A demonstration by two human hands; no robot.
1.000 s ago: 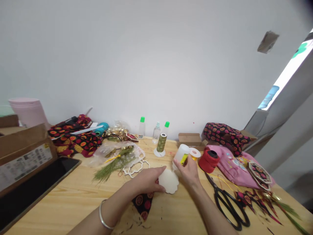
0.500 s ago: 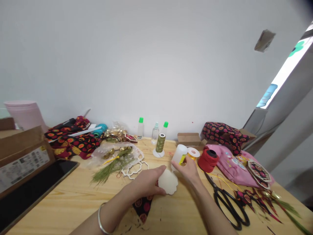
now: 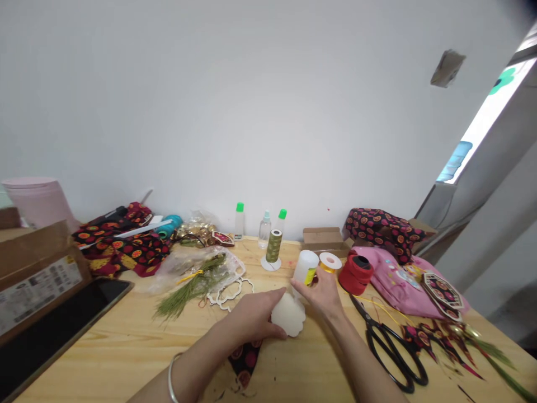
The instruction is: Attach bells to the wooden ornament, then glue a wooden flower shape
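Note:
Between thumb and fingers, my left hand (image 3: pixel 257 316) grips a pale scallop-edged disc (image 3: pixel 289 316) by its left side. Under that hand a dark patterned fabric piece (image 3: pixel 245 361) pokes out, its tip toward me. My right hand (image 3: pixel 321 294) is closed around a white plastic bottle (image 3: pixel 305 266) with a yellow label, tilted over the disc. The lower end of the bottle is close to the disc's upper edge; whether they touch I cannot tell. Black-handled scissors (image 3: pixel 394 352) lie right of my right forearm.
An olive thread spool (image 3: pixel 274 246) and green-capped bottles (image 3: pixel 239 221) stand near the wall. Right are a gold ribbon roll (image 3: pixel 330 262), a red thread cone (image 3: pixel 356 274) and pink cloth (image 3: pixel 394 280). Left lie white scalloped frames (image 3: pixel 229 294), green tassels (image 3: pixel 191 288) and a cardboard box (image 3: pixel 42 274).
The view has shifted slightly. Both hands keep their hold on the disc and the bottle, with little visible movement.

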